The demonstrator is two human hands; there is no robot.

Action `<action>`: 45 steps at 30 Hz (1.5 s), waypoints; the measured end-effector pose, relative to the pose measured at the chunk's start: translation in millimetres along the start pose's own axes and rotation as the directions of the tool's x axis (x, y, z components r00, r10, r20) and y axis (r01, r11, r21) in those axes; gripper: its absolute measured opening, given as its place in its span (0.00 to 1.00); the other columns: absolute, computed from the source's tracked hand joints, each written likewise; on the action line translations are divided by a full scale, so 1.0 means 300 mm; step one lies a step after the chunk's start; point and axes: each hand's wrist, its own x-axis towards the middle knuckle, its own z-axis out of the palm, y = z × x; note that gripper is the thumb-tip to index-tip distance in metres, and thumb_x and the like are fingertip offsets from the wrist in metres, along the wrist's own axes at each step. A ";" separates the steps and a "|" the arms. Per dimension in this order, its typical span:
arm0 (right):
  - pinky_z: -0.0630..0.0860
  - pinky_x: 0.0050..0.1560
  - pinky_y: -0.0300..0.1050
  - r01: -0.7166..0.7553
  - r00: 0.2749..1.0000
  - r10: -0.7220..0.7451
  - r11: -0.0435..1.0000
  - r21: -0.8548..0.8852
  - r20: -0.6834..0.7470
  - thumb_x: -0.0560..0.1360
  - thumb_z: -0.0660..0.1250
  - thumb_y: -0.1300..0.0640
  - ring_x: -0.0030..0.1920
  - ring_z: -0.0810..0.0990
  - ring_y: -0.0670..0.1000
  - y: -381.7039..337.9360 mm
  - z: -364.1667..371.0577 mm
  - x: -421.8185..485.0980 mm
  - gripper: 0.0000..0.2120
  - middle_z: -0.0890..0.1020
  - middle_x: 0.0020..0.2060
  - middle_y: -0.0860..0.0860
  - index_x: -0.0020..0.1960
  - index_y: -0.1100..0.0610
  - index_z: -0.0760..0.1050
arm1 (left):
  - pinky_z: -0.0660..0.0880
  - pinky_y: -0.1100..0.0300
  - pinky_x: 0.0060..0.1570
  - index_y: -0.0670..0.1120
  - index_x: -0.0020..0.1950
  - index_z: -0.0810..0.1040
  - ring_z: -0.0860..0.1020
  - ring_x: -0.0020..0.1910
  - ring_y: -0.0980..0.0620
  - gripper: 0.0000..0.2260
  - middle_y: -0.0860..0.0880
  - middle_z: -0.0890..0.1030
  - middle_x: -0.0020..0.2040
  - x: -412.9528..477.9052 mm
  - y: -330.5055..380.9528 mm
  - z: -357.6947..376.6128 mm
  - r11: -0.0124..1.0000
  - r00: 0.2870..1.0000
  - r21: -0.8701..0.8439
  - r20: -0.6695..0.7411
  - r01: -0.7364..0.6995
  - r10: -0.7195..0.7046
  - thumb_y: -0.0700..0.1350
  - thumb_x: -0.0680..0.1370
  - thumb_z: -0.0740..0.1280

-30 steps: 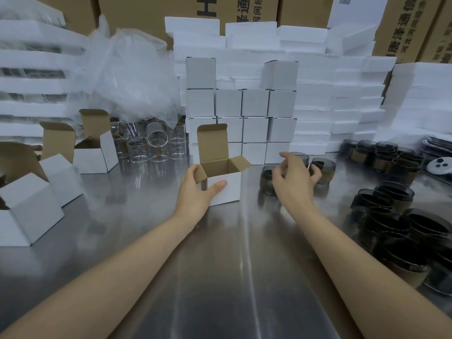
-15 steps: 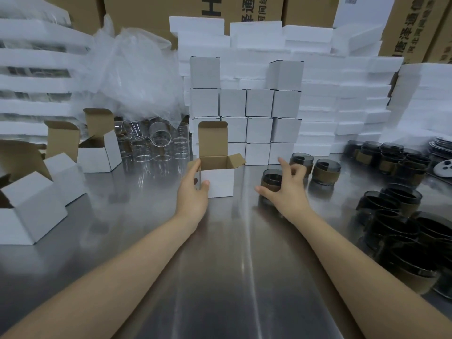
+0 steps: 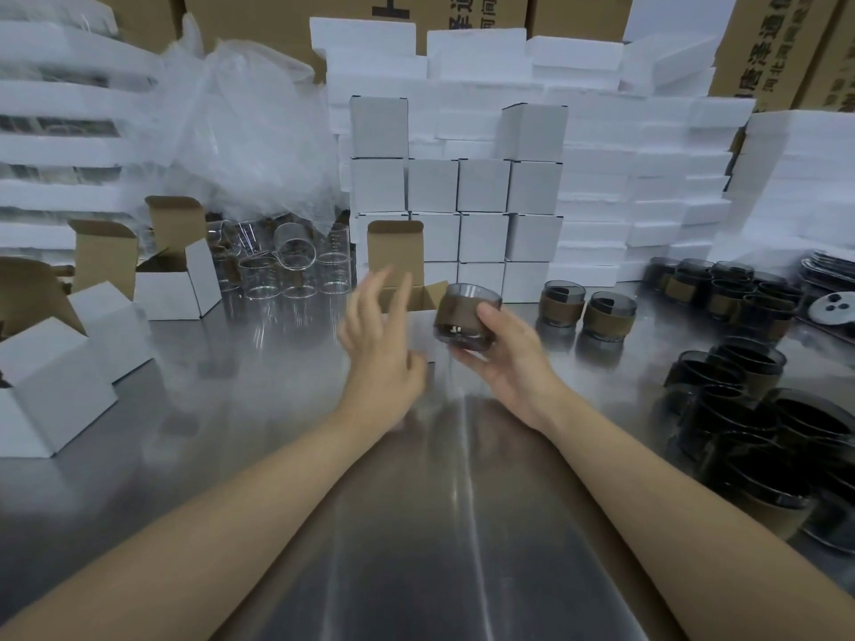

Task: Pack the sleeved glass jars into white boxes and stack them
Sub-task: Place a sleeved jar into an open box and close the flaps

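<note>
Sleeved jar up in the right hand, open box right beside it

The right hand [image 3: 509, 358] grips a smoky sleeved glass jar [image 3: 467, 316] just above the steel table [image 3: 416, 525], at the right edge of the open white box [image 3: 395, 252]. The left hand [image 3: 379, 349] is blurred, fingers spread and holding nothing, in front of that box. The brown cartons [image 3: 763, 43] at the back have Chinese print, cut off, and I can make out "泽通".

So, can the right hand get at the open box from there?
Probably yes. The right hand, gripping a sleeved jar, is just beside the open box, whose lid flap stands up at the back. The left hand, fingers spread in front of it, may need to shift.
</note>
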 end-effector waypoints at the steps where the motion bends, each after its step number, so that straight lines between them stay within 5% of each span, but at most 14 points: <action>1: 0.80 0.53 0.48 -0.038 0.997 0.037 0.999 0.010 0.064 0.73 0.67 0.55 0.56 0.78 0.58 0.013 0.017 -0.003 0.25 0.79 0.55 0.60 0.66 0.65 0.71 | 0.48 0.50 0.70 0.42 0.76 0.60 0.50 0.75 0.47 0.39 0.41 0.58 0.75 -0.007 0.010 0.006 0.998 0.998 0.006 0.035 -0.056 0.056 0.35 0.65 0.68; 8: 0.78 0.56 0.48 -0.151 0.976 0.141 0.987 0.050 0.167 0.73 0.67 0.54 0.56 0.80 0.58 -0.002 0.000 -0.001 0.27 0.78 0.58 0.61 0.68 0.64 0.69 | 0.41 0.73 0.65 0.51 0.78 0.54 0.50 0.70 0.70 0.39 0.59 0.62 0.68 -0.006 -0.008 -0.005 0.983 0.979 -0.174 0.179 -0.061 0.093 0.42 0.70 0.69; 14: 0.77 0.57 0.46 -0.205 0.960 0.198 0.979 0.016 0.199 0.73 0.64 0.54 0.52 0.80 0.55 -0.001 -0.005 0.009 0.26 0.79 0.55 0.60 0.68 0.64 0.69 | 0.44 0.77 0.63 0.51 0.77 0.57 0.57 0.66 0.66 0.40 0.59 0.65 0.63 0.001 -0.003 -0.002 0.963 0.986 -0.264 0.165 0.047 -0.003 0.50 0.71 0.75; 18: 0.79 0.53 0.45 -0.200 0.958 0.194 0.980 0.011 0.212 0.74 0.65 0.55 0.52 0.80 0.54 0.004 -0.016 0.013 0.21 0.80 0.54 0.59 0.65 0.62 0.72 | 0.45 0.81 0.59 0.54 0.76 0.59 0.61 0.68 0.56 0.39 0.53 0.68 0.67 0.011 -0.018 0.010 0.960 0.975 -0.245 0.206 0.134 -0.083 0.51 0.69 0.76; 25: 0.79 0.50 0.44 -0.202 0.956 0.193 0.979 0.021 0.221 0.77 0.64 0.57 0.52 0.82 0.55 0.005 -0.018 0.012 0.17 0.81 0.54 0.59 0.63 0.62 0.72 | 0.44 0.85 0.53 0.56 0.76 0.60 0.62 0.64 0.54 0.38 0.54 0.66 0.65 0.009 -0.028 0.017 0.956 0.965 -0.224 0.224 0.187 -0.136 0.51 0.71 0.76; 41: 0.74 0.64 0.53 -0.215 0.962 0.205 0.976 0.033 0.181 0.77 0.61 0.51 0.66 0.73 0.63 -0.008 -0.009 0.007 0.26 0.73 0.66 0.66 0.71 0.62 0.67 | 0.45 0.84 0.54 0.57 0.73 0.63 0.65 0.67 0.51 0.35 0.53 0.69 0.65 0.012 -0.030 0.012 0.960 0.971 -0.235 0.217 0.155 -0.104 0.46 0.71 0.76; 45: 0.77 0.61 0.46 -0.219 0.940 0.206 0.976 0.019 0.272 0.76 0.64 0.51 0.63 0.77 0.57 -0.004 -0.004 0.003 0.25 0.77 0.63 0.60 0.70 0.61 0.69 | 0.49 0.77 0.62 0.60 0.73 0.59 0.63 0.64 0.69 0.36 0.64 0.70 0.64 0.009 -0.013 -0.008 0.943 0.982 -0.313 0.181 0.111 -0.055 0.43 0.72 0.74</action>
